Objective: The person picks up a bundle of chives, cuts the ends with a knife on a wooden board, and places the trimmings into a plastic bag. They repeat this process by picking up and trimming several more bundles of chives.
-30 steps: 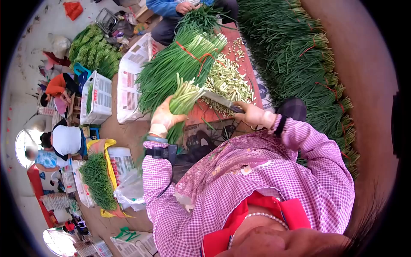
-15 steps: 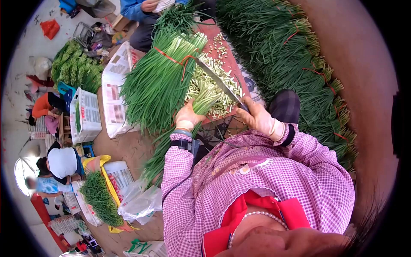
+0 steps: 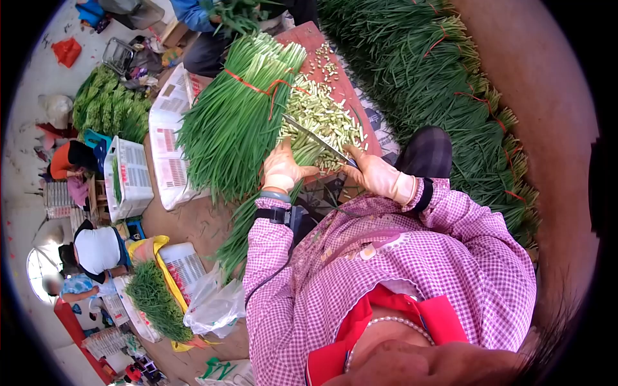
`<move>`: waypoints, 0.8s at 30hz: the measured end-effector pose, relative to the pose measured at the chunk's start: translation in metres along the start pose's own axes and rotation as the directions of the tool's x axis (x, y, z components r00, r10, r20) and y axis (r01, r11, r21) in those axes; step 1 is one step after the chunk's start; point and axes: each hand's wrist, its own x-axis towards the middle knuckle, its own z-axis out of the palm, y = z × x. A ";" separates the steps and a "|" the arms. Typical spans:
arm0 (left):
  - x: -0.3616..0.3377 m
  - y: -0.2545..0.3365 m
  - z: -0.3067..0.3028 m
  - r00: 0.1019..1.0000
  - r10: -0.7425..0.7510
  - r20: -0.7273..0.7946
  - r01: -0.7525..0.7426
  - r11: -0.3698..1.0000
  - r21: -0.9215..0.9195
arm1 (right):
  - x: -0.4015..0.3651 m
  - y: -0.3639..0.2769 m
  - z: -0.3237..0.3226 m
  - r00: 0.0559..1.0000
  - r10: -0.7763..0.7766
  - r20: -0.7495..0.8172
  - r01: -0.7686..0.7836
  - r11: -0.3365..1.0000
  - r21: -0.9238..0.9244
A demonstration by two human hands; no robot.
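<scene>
"What is nearest?"

"The left hand (image 3: 281, 170), curled round a loose bunch of greens (image 3: 308, 149), thumb stretched out to the side. Long leaves hang below it. The right hand (image 3: 380, 177) is closed on the handle of a knife (image 3: 322, 143), its blade slanting over cut stem pieces (image 3: 322, 96) beside the bunch."

"And around them?"

"A tied bundle (image 3: 232, 122) lies left of the pieces, a red band round it; the pieces are scattered on a red board (image 3: 354, 106). A dark checked knee (image 3: 428, 151) comes between the right hand and the long row of greens (image 3: 444, 96). Left of the bundle is a white crate (image 3: 168, 138), with a second crate (image 3: 131, 174) beyond. A clear plastic bag (image 3: 215, 305) sits by a green heap (image 3: 154, 299)."

"What can't you make out?"

"The left fingers are mostly behind the bunch, and the bundle covers part of the board. At the top edge, a person in blue (image 3: 193, 13) is cut off. Farther back, the things round the person in a white top (image 3: 100, 248) are perhaps more crates, but they are small and blurred."

"Counts?"

"One knife, one loose bunch in hand, one tied bundle on the board. The row's bundles run together, so I can't number them."
</scene>
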 end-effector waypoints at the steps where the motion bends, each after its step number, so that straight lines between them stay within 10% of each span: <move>1: 0.003 0.004 0.002 0.993 0.053 -0.108 -0.054 0.999 -0.003 | 0.000 -0.002 -0.001 1.000 0.022 -0.009 -0.022 0.998 0.064; 5: 0.012 0.027 0.008 0.982 -0.168 0.080 0.170 0.985 -0.018 | 0.003 0.000 0.005 0.987 -0.114 -0.110 0.111 0.993 -0.036; 24: 0.024 0.029 0.020 0.994 -0.101 0.041 0.101 0.995 0.016 | 0.066 -0.027 -0.034 0.936 0.225 0.271 -0.178 0.966 -0.186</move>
